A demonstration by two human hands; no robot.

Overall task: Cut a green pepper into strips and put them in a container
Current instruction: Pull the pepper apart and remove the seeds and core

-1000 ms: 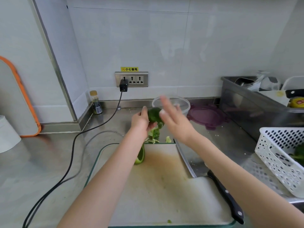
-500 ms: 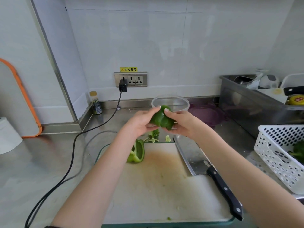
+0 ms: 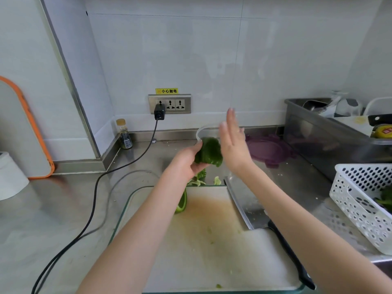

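Below our wrists the knife (image 3: 250, 205) lies on the board (image 3: 212, 251); a careless reach could meet its blade. Our left hand (image 3: 184, 164) grips the pepper (image 3: 209, 152), right hand (image 3: 232, 143) flat beside it, fingers straight; seeds could scatter toward the container (image 3: 206, 129) just beyond our fingertips

Both forearms are bare, with no sleeves in view. The left hand (image 3: 186, 164) and the right hand (image 3: 234, 145) wear no gloves, rings or watch.
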